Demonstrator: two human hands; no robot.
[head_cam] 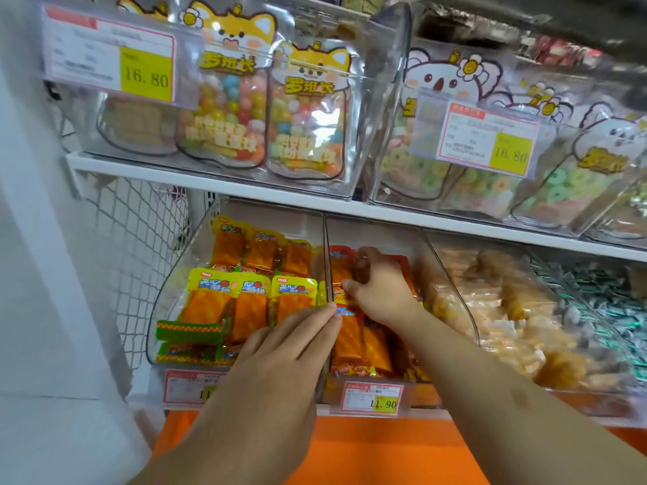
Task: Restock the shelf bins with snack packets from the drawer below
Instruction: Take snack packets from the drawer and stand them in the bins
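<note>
Packets: the orange, red-topped foil snack packets [353, 339] lie in the middle clear plastic bin [402, 239] on the lower shelf, stacked in loose rows from front to back.
Right hand: the right hand [380, 287] is deep in that bin, fingers curled, pinching a packet near the back row — it's holding on, settling it into place.
Left hand: the left hand [280, 355] lies flat with straight fingers, tips touching the clear divider wall [327, 260] between the two bins; it grips nothing.
Doing it well: I'd judge the step to be seating this packet. Best to lay it label-up in line with its neighbours, press it down flat, and let the left hand steady the bin wall so nothing slides.
Neighbour bin: the left clear bin [168, 295] holds yellow-and-orange packets [210, 295], three in the front row, about three behind, plus green-edged ones at the front.
Count: four bins show on this lower shelf, two large clear bins of cartoon candy pouches [308, 110] above, and two price tags [373, 397] on the lower rail.
Drawer: the orange panel [350, 446] below may be its front; I cannot tell.
</note>
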